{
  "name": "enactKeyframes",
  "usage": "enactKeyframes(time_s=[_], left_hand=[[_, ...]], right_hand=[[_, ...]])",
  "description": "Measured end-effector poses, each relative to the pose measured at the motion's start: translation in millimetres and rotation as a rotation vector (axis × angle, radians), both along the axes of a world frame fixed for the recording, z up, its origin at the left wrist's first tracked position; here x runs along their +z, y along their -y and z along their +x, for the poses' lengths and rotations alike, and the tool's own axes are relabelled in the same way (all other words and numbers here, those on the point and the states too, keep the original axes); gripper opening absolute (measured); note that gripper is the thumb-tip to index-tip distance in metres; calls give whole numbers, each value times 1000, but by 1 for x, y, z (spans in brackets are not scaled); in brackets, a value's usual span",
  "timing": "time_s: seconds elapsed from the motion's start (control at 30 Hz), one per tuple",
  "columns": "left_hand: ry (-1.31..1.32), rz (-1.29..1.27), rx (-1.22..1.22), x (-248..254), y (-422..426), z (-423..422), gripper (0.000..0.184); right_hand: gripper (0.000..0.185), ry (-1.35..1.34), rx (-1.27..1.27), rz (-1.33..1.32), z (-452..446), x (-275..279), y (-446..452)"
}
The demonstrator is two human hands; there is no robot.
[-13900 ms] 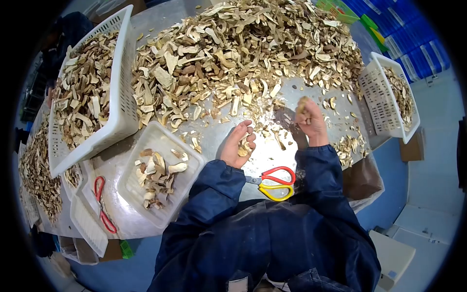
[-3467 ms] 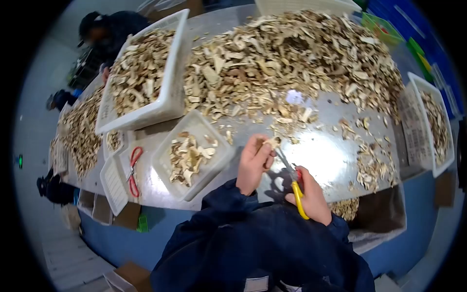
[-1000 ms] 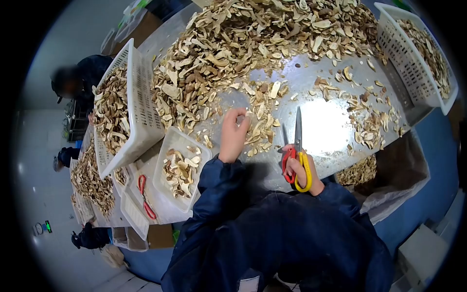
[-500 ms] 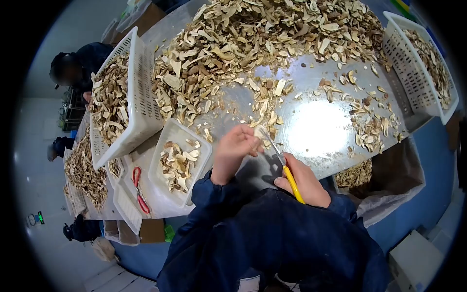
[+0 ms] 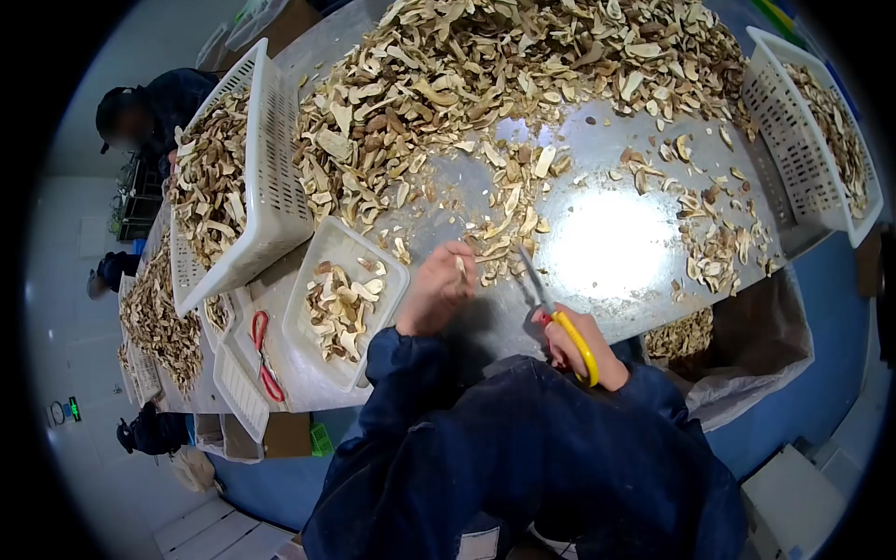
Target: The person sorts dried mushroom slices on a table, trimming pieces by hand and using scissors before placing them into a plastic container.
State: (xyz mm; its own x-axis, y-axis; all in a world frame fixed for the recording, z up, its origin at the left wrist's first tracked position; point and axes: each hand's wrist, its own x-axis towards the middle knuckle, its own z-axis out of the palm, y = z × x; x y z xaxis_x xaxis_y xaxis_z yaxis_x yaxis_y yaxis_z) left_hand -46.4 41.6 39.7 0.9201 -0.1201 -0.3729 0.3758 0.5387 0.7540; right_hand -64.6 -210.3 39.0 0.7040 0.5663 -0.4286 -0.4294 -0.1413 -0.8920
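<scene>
My right hand (image 5: 588, 343) grips a pair of scissors (image 5: 586, 351) with a yellow and red handle. Their blades point up and away over the metal table. My left hand (image 5: 439, 287) is to the left of the blades, apart from them, with its fingers curled. A small pale piece of mushroom slice (image 5: 460, 265) shows at its fingertips; most of it is hidden. Beside my left wrist stands a white plastic tub (image 5: 308, 271) with several dried mushroom slices (image 5: 341, 313) in it. Loose slices and crumbs lie just beyond both hands.
A large heap of dried mushroom slices (image 5: 504, 65) covers the far table. White baskets of slices stand at left (image 5: 280, 159) and right (image 5: 793, 140). Red-handled scissors (image 5: 262, 355) lie left of the tub. A lined box (image 5: 765, 327) sits below the right edge. Co-workers are at far left.
My left hand has drawn back left, away from the scissors, with the slice now mostly hidden. The scissors have turned in my right hand, and their red handle part now shows.
</scene>
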Motion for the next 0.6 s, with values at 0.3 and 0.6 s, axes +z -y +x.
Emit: enactKeyframes(time_s=[0.3, 0.6], left_hand=[[557, 1532, -167, -24, 15, 49, 23], [-84, -185, -36, -20, -8, 32, 17]], right_hand=[[34, -37, -72, 142, -1, -12, 3], [32, -56, -87, 157, 2, -13, 3]])
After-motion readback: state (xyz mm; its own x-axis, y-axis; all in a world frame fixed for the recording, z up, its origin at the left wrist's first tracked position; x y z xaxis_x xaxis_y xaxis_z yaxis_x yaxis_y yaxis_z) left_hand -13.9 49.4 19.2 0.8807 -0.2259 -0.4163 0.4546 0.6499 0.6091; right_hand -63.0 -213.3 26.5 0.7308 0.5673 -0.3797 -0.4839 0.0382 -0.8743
